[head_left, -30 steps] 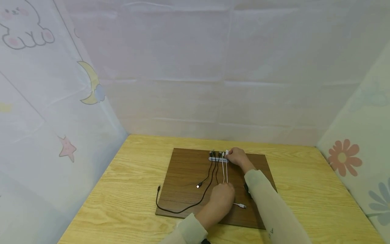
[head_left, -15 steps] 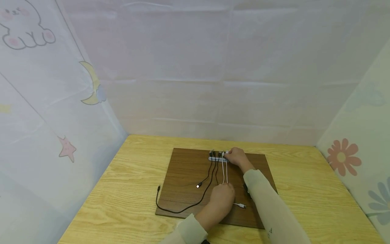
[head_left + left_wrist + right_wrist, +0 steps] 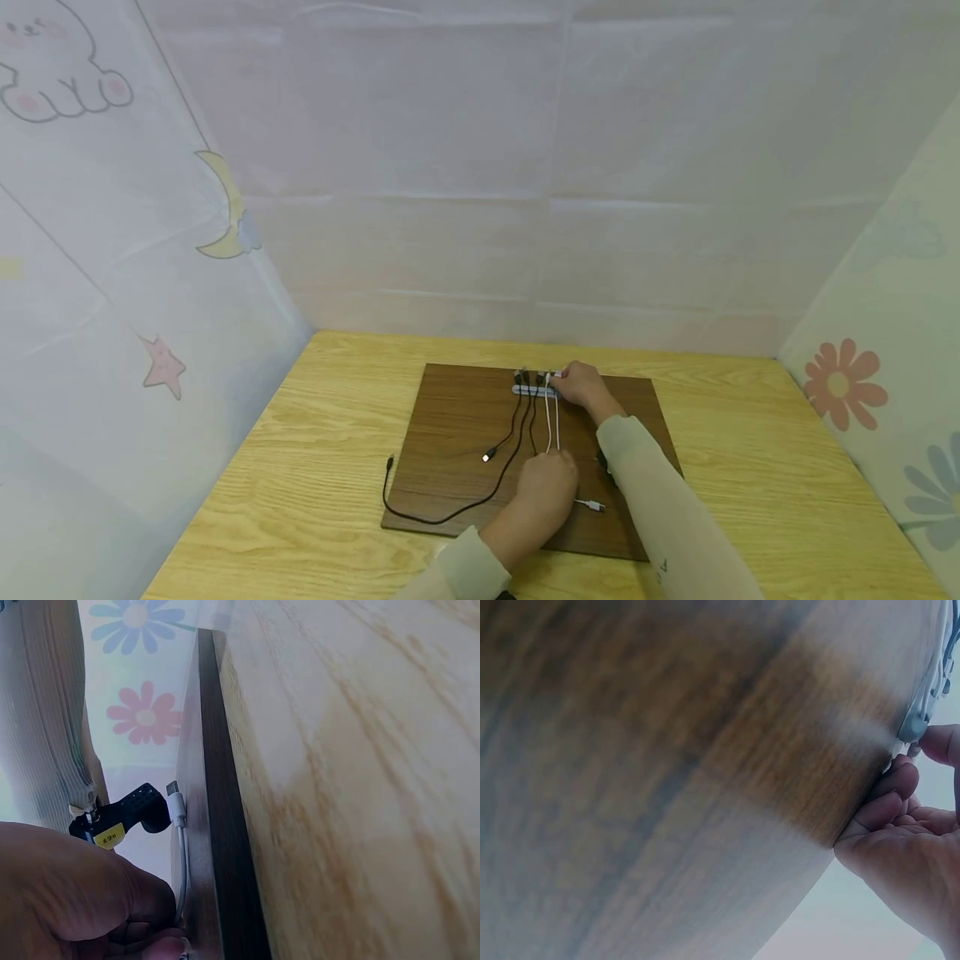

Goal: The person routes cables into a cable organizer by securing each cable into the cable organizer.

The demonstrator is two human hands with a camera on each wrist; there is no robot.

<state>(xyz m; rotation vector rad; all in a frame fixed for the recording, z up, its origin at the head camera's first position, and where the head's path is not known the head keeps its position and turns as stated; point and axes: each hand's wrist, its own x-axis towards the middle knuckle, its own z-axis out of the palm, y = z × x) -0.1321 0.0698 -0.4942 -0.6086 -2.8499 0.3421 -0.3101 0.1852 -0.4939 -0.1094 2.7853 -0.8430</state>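
Toward the back of a brown board (image 3: 457, 417), a pale cable holder (image 3: 527, 390) carries several black and white cables side by side. My right hand (image 3: 585, 387) pinches the plug end of a white cable (image 3: 558, 427) at the holder's right end; its fingers hide most of that plug. Nearer the front edge, my left hand (image 3: 547, 493) grips the white cable lower down, fingers curled. A white plug (image 3: 595, 506) sticks out to its right and also shows as a plug (image 3: 177, 808) in the left wrist view. The right wrist view has the holder (image 3: 913, 726) against the right fingertips.
A long black cable (image 3: 442, 522) curves past the board's left edge onto the yellow wood table (image 3: 300, 467). A short black cable ends in a plug (image 3: 489, 456) on the board. Patterned sheets stand behind and at both sides.
The white plug at my right fingertips shows less than it did, as the fingers cover more of it. My left hand keeps its place and grip.
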